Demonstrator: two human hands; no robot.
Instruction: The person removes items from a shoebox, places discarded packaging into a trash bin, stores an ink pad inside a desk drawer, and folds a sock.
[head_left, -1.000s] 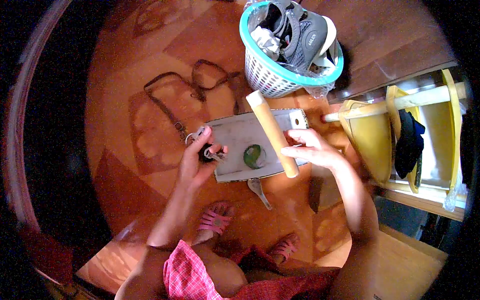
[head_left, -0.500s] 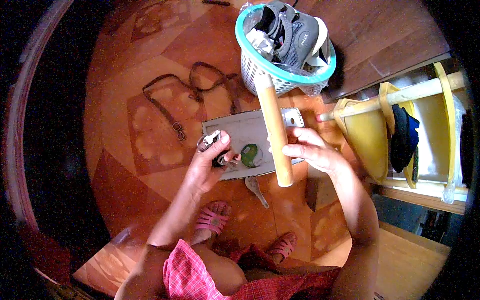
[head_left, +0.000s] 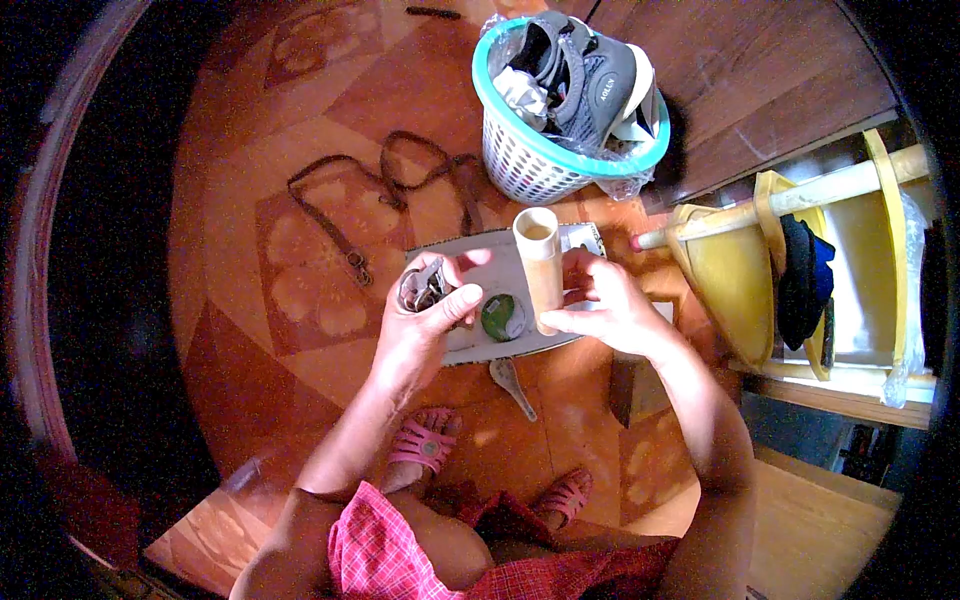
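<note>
Between the fingers and thumb of my right hand (head_left: 610,305) is a bamboo tube (head_left: 541,275), held nearly upright with its open, hollow end tilted up towards me. My left hand (head_left: 420,320) is curled around a cluster of small dark and silvery items (head_left: 424,287); their exact kind is hard to make out. Below both hands lies a shallow white cardboard box (head_left: 460,247). Inside it sits a round green object with a pale label (head_left: 502,317). A pale spoon-shaped thing (head_left: 514,388) lies on the floor at the box's near edge.
A white basket with a turquoise rim (head_left: 515,165) holds grey shoes (head_left: 600,85) behind the box. A brown strap (head_left: 330,160) lies looped on the floor at left. On the right stands a yellow rack (head_left: 725,280) with dark items. Pink sandals (head_left: 425,445) are on my feet.
The bamboo tube has tipped from slanting lengthwise to showing its open end, and now sits lower behind my right fingers. My left hand has turned, exposing more of the small items.
</note>
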